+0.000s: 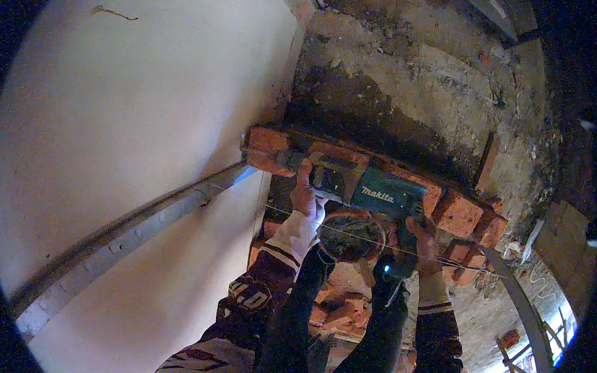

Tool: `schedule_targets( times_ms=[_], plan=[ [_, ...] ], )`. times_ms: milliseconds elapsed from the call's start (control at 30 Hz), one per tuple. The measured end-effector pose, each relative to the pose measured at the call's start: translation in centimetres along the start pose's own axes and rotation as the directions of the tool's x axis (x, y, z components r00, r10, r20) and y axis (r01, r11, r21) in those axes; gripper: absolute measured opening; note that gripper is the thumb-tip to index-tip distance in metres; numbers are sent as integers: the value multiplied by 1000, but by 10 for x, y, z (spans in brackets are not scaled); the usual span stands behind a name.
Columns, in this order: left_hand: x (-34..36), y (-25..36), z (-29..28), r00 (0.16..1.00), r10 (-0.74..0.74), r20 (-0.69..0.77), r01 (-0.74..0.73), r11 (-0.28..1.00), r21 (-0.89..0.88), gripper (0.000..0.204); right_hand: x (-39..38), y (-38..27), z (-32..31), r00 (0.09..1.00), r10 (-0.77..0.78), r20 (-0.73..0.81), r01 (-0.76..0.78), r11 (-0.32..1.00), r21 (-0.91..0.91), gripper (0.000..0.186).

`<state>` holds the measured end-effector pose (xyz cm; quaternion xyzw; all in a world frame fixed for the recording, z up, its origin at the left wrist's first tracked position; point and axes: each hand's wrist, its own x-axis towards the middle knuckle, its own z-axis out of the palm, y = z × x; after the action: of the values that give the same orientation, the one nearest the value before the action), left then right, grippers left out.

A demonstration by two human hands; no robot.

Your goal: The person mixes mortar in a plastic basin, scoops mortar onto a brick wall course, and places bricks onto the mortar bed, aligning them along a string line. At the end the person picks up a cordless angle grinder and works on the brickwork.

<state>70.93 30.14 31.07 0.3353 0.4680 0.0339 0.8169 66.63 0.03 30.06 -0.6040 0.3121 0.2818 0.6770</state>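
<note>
A teal and black rotary hammer drill [378, 191] lies level across my front, above a low brick wall [459, 213]. Its front end points left, towards the pale wall. My left hand [304, 191] is closed around the front of the drill, behind its dark chuck [285, 160]. At the drill's rear handle, my right hand [423, 238] grips with bent fingers. The tip of the drill cannot be made out against the end brick [267, 150]. A small light shines beneath the handle.
A smooth pale wall [140, 80] rises at left, with a long metal strip [147, 226] along it. A thin string [273, 207] crosses before me. Between my knees stands a round container [351, 236], with loose bricks [344, 312] below. Rubble [501, 91] covers the far ground.
</note>
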Motion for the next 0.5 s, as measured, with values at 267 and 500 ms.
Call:
schedule_targets(
  times_ms=[267, 500],
  plan=[
    [18, -8, -12, 996, -85, -27, 85, 996, -22, 45, -18, -48, 32, 952, 77, 297, -163, 948, 275, 32],
    [23, -11, -23, 1000, 12, -26, -10, 998, 61, 40, -5, 1, 13, 998, -28, -56, 39, 977, 210, 29]
  ],
)
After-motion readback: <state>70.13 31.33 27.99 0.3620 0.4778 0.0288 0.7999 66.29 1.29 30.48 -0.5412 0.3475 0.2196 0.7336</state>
